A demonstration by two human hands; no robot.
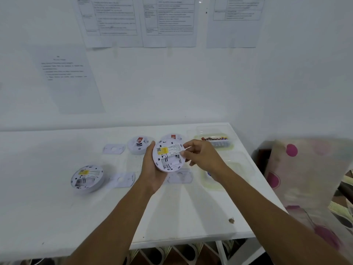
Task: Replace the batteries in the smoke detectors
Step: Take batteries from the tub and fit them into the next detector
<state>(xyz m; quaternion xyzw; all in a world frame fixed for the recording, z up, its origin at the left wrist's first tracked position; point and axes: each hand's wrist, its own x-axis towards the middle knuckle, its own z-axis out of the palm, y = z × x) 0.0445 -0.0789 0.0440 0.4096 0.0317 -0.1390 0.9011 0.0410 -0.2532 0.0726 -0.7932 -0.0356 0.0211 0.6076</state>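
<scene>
My left hand (151, 169) grips a round white smoke detector (168, 155) above the table, its back with a yellow label and open battery bay facing me. My right hand (200, 155) touches the detector's right edge with curled fingertips; whether it pinches anything is unclear. Another detector (87, 177) lies back-up at the left with its bay open. A further detector (139, 144) sits face-up at the back, and one (172, 136) is partly hidden behind the held unit. A clear box of batteries (215, 139) stands at the back right.
Flat white mounting plates lie on the white table (57, 217): one (114, 149) at the back, one (122, 179) in the middle, one (180, 176) under my hands. A clear tray (236, 169) sits under my right wrist. A patterned cloth (305, 178) hangs off the right edge.
</scene>
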